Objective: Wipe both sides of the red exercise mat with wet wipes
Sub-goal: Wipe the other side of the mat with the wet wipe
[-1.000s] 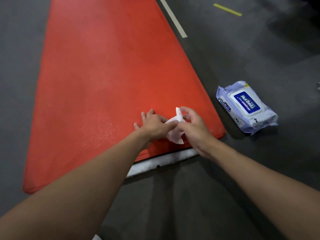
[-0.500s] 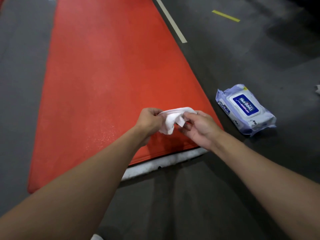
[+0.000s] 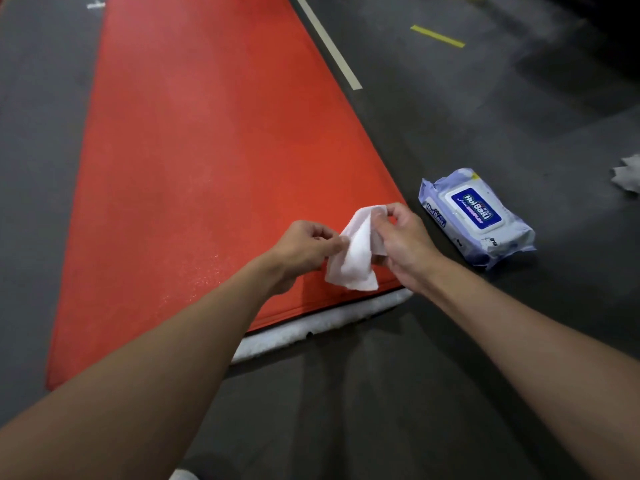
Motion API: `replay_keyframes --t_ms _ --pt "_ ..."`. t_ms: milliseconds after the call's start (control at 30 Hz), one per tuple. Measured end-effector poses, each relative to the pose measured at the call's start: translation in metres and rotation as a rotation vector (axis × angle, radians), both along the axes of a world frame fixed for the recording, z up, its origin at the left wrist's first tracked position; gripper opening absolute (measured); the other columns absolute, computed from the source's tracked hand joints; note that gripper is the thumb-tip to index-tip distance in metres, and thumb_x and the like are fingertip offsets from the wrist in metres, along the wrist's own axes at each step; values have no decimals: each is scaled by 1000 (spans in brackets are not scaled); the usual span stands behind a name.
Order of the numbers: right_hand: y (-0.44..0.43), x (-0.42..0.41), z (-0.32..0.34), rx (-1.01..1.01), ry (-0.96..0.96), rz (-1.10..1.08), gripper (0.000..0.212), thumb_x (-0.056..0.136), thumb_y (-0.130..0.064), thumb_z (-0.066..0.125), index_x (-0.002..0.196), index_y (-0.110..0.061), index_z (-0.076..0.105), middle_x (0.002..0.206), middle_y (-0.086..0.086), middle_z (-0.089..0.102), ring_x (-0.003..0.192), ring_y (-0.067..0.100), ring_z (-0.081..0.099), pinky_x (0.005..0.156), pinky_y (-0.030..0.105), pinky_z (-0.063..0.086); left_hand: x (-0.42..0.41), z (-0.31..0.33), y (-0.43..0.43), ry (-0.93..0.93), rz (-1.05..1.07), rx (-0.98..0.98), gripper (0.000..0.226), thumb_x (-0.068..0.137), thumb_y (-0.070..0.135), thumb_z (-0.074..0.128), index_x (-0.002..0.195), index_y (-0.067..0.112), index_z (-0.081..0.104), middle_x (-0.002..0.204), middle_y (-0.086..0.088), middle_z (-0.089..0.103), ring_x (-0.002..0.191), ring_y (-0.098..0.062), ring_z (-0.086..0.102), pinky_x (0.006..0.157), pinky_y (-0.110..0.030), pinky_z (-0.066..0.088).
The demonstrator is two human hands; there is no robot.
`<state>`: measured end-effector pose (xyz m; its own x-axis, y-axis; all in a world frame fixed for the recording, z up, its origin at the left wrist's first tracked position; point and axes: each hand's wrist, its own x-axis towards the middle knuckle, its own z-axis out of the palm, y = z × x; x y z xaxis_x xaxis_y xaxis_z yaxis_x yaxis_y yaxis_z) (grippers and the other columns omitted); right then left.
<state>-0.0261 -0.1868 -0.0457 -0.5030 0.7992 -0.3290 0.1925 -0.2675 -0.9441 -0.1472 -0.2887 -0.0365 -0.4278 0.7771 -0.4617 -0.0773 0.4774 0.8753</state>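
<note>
Mat (image 3: 194, 168) lies flat on dark floor (image 3: 450, 375), red side up, w/ white strip (image 3: 311, 327) showing under its near edge. L hand (image 3: 304, 247) pinches side of wipe (image 3: 353, 261), R hand (image 3: 405, 244) pinches its top corner, both above mat's near R corner. Vs 0.5 s ago, wipe hangs more vertical, less stretched across; R hand sits higher. Pack (image 3: 474, 216) on floor just R of mat; blue label reads approx "HuiBaiLi", upside down, small print illegible.
</note>
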Motion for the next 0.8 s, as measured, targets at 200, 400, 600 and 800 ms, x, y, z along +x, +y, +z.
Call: replay_keyframes --t_ms 200,400,600,800 --pt "23 16 4 610 -309 158 13 100 -23 55 95 -11 59 67 8 55 61 21 49 58 32 40 -2 5 2 -202 175 112 16 97 5 57 87 15 50 71 -7 53 51 -13 52 47 -25 48" --pt "33 25 -4 802 -1040 302 44 102 -40 37 138 -14 42 137 20 46 129 39 41 102 50 36 -7 -14 -1 432 -87 -252 45 94 13 53 137 21 44 123 -14 46 102 -30 55 82 -37 49" --pt "-16 12 -36 1135 -651 721 56 105 -34 34 157 -15 22 164 13 12 152 25 7 122 39 9 -19 -28 -16 782 -435 -448 72 86 34 63 148 24 28 150 -13 27 140 -35 26 111 -56 28" --pt "-20 -4 -68 1078 -851 792 61 105 -39 23 158 -11 9 166 9 -3 152 20 -10 122 41 -5 -41 -29 -26 772 -384 -513 73 84 19 58 149 23 25 152 -18 18 142 -40 21 113 -56 27"
